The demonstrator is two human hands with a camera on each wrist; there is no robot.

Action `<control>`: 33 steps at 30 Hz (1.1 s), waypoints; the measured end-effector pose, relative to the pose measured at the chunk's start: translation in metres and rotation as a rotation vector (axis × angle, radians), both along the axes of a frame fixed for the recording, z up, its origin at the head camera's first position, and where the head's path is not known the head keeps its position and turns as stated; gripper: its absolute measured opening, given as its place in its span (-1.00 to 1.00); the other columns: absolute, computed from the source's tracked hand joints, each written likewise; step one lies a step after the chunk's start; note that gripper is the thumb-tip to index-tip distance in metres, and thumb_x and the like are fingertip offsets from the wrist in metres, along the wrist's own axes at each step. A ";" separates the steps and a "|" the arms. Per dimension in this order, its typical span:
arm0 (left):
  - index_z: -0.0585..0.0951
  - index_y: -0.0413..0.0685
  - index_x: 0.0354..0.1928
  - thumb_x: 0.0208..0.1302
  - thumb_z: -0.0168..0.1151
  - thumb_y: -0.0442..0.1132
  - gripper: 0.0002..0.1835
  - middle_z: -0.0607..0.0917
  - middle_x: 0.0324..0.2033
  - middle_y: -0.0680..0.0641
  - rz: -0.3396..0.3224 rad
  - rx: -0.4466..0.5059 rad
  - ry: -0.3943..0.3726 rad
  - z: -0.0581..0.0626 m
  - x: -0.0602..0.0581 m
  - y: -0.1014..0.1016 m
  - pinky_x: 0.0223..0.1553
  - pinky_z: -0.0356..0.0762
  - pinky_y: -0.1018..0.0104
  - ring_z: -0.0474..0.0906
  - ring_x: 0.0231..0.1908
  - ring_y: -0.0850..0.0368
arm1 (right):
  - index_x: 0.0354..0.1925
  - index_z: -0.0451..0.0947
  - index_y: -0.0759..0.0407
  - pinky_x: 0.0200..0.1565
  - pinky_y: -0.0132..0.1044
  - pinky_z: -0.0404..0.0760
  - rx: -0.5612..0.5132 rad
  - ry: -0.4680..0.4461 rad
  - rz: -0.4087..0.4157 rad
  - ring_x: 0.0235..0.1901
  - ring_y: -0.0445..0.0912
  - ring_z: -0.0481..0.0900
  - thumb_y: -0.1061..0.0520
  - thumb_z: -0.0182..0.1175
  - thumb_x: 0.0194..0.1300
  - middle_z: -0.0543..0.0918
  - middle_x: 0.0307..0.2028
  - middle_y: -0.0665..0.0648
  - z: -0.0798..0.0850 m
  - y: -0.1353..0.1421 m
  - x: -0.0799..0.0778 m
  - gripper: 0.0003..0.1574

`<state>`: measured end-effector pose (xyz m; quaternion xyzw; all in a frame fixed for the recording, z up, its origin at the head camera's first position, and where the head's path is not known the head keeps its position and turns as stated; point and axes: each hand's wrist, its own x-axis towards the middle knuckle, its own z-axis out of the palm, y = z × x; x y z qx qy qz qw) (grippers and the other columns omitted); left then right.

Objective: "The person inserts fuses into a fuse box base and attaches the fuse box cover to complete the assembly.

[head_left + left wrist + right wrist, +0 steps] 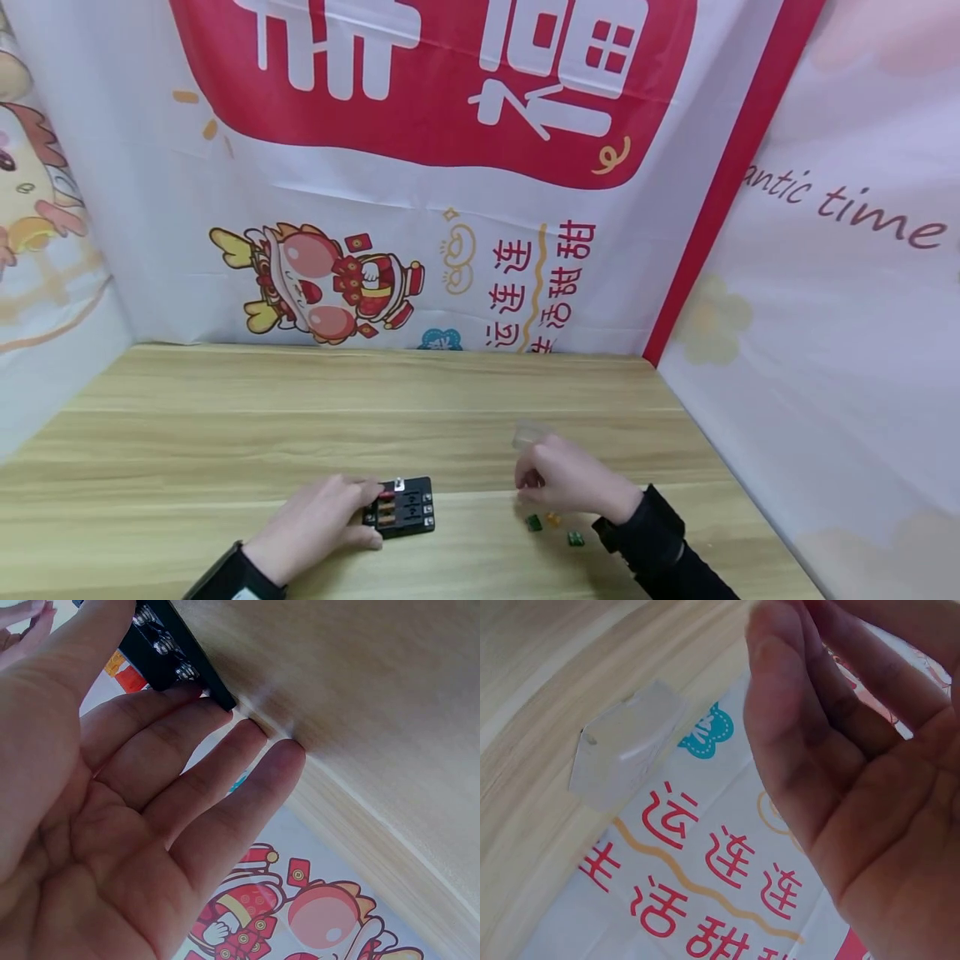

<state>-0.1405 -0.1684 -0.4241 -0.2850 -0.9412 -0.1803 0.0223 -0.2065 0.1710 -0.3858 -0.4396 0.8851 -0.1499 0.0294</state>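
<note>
My left hand [318, 521] grips the left side of a black fuse box [414, 507], its thumb at the near edge and fingers at the far edge. Red and orange-brown fuses sit in its left column; metal screw terminals [166, 645] show along its side in the left wrist view. To the right, my right hand [573, 479] is just above the table with its fingers bent and drawn together. Anything between those fingertips is hidden. Below it lie a green fuse [534, 522], an orange fuse [553, 518] and another green fuse [576, 539].
A clear plastic cover [626, 746] lies on the wooden table [247, 417], just beyond the right hand. Printed cloth hangings [390, 183] stand along the table's back and sides.
</note>
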 end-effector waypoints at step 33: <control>0.65 -0.03 -0.12 -0.06 0.38 0.16 -0.48 0.63 -0.39 0.16 0.013 -0.028 0.022 -0.001 0.001 0.001 -0.45 0.36 0.33 0.38 -0.48 0.35 | -0.45 0.61 -0.06 -0.47 -0.46 0.39 0.145 -0.141 -0.012 -0.55 -0.37 0.40 0.10 0.48 -0.07 0.49 -0.58 -0.20 0.000 0.008 0.001 -0.79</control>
